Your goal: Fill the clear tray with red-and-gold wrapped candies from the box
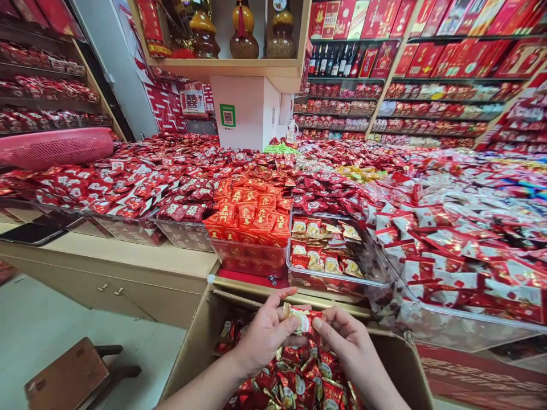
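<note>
Between my two hands is a small candy packet [304,322], red and white with a gold edge. My left hand [273,330] pinches its left end, thumb on top. On its right end the thumb and fingers of my right hand [344,336] are closed. Both hands are above an open cardboard box [393,361] filled with red and gold candy packets [294,381]. Just beyond the box, a clear plastic bin [337,279] holds rows of similar gold and red packets [314,259].
Left of that bin stands a bin [250,256] of orange-red packets. Heaps of wrapped sweets [461,245] cover the counter. A pink basket [55,148] and a dark phone-like slab [32,233] lie at left. On the floor is a wooden stool [68,376].
</note>
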A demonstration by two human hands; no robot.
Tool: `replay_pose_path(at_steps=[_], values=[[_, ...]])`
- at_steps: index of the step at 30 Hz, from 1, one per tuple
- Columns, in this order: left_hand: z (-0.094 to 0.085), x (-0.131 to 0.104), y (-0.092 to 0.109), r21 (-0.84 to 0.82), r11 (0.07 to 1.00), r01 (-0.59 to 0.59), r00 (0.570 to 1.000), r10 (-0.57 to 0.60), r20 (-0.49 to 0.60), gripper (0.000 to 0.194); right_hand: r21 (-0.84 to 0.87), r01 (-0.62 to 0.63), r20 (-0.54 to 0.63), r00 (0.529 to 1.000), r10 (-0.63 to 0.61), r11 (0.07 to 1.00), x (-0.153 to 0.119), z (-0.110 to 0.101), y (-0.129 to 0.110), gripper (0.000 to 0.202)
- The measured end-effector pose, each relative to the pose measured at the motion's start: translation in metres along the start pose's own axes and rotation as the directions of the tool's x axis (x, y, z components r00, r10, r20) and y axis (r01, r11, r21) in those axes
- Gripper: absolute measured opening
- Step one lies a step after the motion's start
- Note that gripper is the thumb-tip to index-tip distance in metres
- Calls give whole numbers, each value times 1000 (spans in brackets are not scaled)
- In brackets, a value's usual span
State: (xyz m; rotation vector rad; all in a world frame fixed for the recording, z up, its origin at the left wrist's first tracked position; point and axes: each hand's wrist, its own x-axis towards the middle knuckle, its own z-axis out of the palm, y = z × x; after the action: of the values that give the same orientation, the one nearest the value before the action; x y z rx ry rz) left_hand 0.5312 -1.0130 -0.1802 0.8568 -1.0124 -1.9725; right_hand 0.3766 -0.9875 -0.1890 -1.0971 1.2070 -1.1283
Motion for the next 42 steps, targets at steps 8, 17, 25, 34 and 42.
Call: replay_pose_path(at_steps=[8,17,25,34,42], values=[[2,-1,-7,38,998,-51,989,56,-140,27,41,47,-52,998,-45,998,-9,8,1,23],[3,0,-11,167,979,-113,977,141,-162,28,-718,525,51,694,-718,456,-11,16,13,24],[2,-10,1,209,964,-163,986,154,59,19,-792,609,391,561,-729,43,1,-18,-38,13],[-1,-4,2,307,949,-68,997,75,-11,17,-985,152,168,956,-241,-83,101,-51,-89,8],[-1,-2,-4,366,930,-10,1000,-1,30,14,-989,148,147,989,25,-26,122,-48,-77,11]])
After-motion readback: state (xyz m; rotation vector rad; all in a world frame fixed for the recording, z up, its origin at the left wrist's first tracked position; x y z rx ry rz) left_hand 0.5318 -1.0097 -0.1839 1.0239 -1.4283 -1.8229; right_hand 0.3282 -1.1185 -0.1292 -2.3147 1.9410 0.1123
